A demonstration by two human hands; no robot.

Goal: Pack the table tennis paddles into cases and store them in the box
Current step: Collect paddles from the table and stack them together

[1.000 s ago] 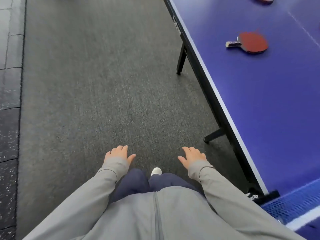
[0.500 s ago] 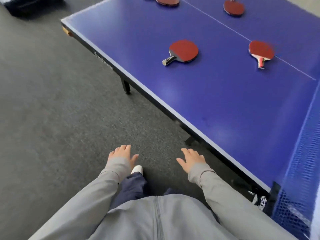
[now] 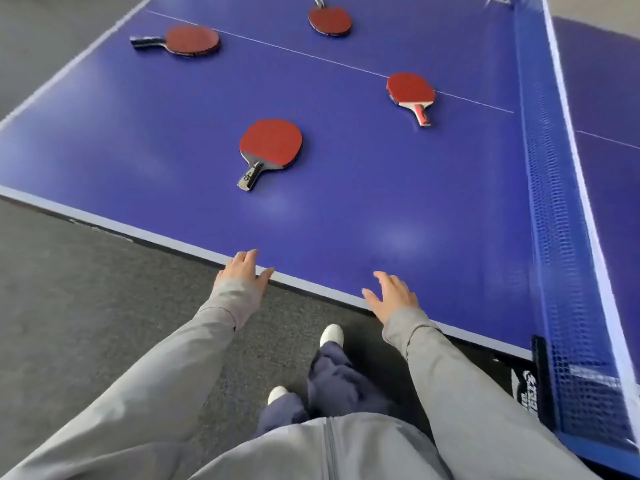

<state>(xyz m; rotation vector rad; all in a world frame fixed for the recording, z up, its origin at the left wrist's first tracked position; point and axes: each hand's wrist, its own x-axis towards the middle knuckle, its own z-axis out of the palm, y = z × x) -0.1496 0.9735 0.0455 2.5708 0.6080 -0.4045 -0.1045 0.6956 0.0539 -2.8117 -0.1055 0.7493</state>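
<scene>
Hands (image 3: 242,268) now at table, nearest paddle (image 3: 268,147) handle (near-left)

Red paddles (image 3: 270,142); blue table (image 3: 381,209), white lines; grey sleeves (image 3: 228,306).

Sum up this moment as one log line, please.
left hand open, empty | right hand open, empty | four paddles on table, nearest paddle unpacked

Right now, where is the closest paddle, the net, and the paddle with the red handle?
closest paddle (image 3: 270,142), head view, on its red rubber face.
net (image 3: 554,202), head view, on the blue mesh.
red-handled paddle (image 3: 410,87), head view, on its red face.
</scene>
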